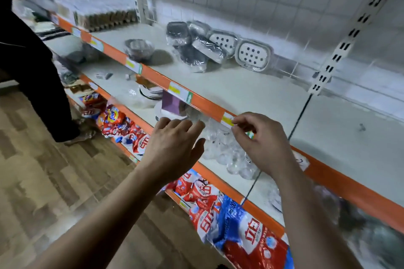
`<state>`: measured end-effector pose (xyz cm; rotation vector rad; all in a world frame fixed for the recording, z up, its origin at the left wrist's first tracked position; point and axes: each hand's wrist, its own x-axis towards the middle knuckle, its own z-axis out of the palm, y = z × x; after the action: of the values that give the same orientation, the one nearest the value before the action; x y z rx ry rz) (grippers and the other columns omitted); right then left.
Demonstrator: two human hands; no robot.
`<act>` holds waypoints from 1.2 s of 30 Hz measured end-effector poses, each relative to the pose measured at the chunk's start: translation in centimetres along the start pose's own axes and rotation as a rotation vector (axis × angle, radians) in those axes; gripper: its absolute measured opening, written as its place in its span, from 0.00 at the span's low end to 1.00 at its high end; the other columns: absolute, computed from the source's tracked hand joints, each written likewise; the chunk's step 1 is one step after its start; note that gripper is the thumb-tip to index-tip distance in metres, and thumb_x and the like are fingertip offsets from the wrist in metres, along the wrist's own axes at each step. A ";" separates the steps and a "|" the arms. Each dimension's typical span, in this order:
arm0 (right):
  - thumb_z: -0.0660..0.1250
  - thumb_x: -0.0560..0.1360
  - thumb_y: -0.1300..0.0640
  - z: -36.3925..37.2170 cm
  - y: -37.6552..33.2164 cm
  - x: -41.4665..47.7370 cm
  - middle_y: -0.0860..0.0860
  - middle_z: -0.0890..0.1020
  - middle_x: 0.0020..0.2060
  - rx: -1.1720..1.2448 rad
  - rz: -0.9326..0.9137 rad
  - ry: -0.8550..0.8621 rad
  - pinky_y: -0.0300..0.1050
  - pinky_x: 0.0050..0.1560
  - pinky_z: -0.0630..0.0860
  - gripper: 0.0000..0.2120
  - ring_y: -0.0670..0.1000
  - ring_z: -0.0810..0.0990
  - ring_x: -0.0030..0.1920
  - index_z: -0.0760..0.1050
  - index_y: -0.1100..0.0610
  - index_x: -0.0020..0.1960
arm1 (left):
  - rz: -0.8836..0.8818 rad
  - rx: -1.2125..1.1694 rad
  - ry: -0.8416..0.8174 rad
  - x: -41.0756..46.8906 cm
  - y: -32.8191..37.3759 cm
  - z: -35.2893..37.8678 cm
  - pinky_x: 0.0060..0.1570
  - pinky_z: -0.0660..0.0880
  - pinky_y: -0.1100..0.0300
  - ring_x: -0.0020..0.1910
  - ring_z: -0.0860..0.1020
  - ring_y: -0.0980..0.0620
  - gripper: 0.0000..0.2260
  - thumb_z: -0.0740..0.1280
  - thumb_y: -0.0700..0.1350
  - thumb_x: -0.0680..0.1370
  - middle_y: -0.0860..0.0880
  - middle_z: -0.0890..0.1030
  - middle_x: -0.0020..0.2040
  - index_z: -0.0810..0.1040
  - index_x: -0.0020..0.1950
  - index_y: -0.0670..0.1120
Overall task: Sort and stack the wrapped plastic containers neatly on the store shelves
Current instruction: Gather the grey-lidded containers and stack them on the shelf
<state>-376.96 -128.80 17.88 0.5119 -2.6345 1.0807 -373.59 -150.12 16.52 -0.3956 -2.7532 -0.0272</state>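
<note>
Fingers of left hand (172,146) straight, close together; right hand (262,142) curled, hold unclear | containers (207,48): clear-wrapped, dark and white-lidded, heaped near shelf (251,94) back edge

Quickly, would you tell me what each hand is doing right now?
Left hand: open, holding nothing.
Right hand: fingers curled by the shelf edge; grip cannot be told.

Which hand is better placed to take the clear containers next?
Probably left: the left hand is open, fingers straight, close beside the containers. The right hand has its fingers curled up by the shelf edge.
</note>
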 end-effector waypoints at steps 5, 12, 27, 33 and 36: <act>0.68 0.77 0.54 3.7 -1.9 3.9 0.43 0.82 0.45 -0.049 0.049 0.043 0.42 0.50 0.75 0.04 0.43 0.79 0.47 0.80 0.51 0.50 | 0.050 -0.035 -0.007 3.4 -7.2 1.0 0.47 0.74 0.50 0.42 0.80 0.43 0.19 0.54 0.54 0.78 0.47 0.81 0.45 0.77 0.59 0.47; 0.69 0.76 0.55 8.0 -1.0 10.6 0.43 0.82 0.46 -0.052 0.125 0.141 0.48 0.51 0.77 0.03 0.43 0.79 0.48 0.81 0.50 0.49 | 0.102 -0.108 0.022 9.4 -14.3 4.8 0.47 0.73 0.48 0.45 0.78 0.41 0.18 0.54 0.54 0.77 0.47 0.80 0.46 0.78 0.56 0.47; 0.70 0.76 0.56 16.8 -2.9 26.1 0.43 0.81 0.46 -0.041 0.107 0.141 0.43 0.50 0.76 0.04 0.44 0.78 0.49 0.81 0.51 0.50 | 0.170 -0.144 0.218 19.5 -29.9 7.6 0.49 0.71 0.50 0.52 0.76 0.42 0.14 0.60 0.51 0.78 0.47 0.79 0.54 0.79 0.58 0.46; 0.70 0.76 0.55 20.8 -5.0 28.5 0.41 0.81 0.46 -0.062 0.161 0.239 0.45 0.50 0.76 0.03 0.44 0.78 0.48 0.81 0.50 0.49 | 0.244 -0.221 0.173 21.9 -36.4 8.8 0.50 0.71 0.49 0.55 0.76 0.41 0.14 0.62 0.52 0.78 0.47 0.79 0.54 0.79 0.58 0.47; 0.68 0.75 0.53 22.7 -5.6 28.6 0.42 0.81 0.46 -0.061 0.208 0.294 0.48 0.50 0.77 0.04 0.45 0.79 0.48 0.80 0.49 0.49 | 0.352 -0.313 0.116 22.7 -39.0 9.4 0.52 0.68 0.52 0.56 0.75 0.44 0.17 0.58 0.57 0.79 0.49 0.79 0.55 0.78 0.59 0.48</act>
<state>-402.74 -155.18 15.78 0.0592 -2.4874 1.0378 -408.00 -180.85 16.90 -0.9257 -2.5281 -0.3808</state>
